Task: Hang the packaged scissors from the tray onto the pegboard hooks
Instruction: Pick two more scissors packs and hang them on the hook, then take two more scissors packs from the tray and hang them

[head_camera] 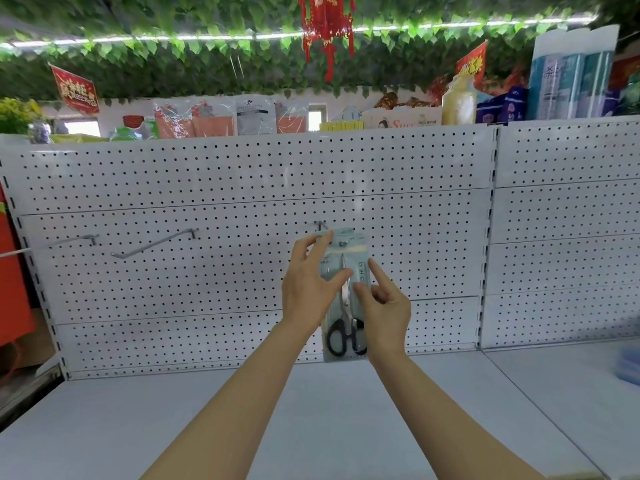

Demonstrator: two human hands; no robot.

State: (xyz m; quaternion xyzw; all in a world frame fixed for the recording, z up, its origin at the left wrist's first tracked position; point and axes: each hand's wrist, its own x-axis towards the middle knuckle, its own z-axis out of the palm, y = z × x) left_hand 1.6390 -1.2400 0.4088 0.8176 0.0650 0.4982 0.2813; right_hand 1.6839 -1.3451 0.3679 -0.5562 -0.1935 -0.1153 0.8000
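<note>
A packaged pair of scissors (346, 308) with black handles hangs upright in front of the white pegboard (242, 174), its top at a hook (320, 224). My left hand (308, 289) pinches the pack's upper left edge between thumb and fingers. On the pack's right side, my right hand (384, 306) touches it with thumb and fingertips. Whether the pack's hole is on the hook is hidden by the pack and my fingers. Two bare hooks (156, 242) (74, 240) stick out further left. No tray is in view.
A white shelf (242, 417) lies below the pegboard. A second pegboard panel (568, 237) stands to the right, with a blue object (628, 365) at the right edge. Goods line the shelf top (242, 116). A red cabinet (14, 278) is on the left.
</note>
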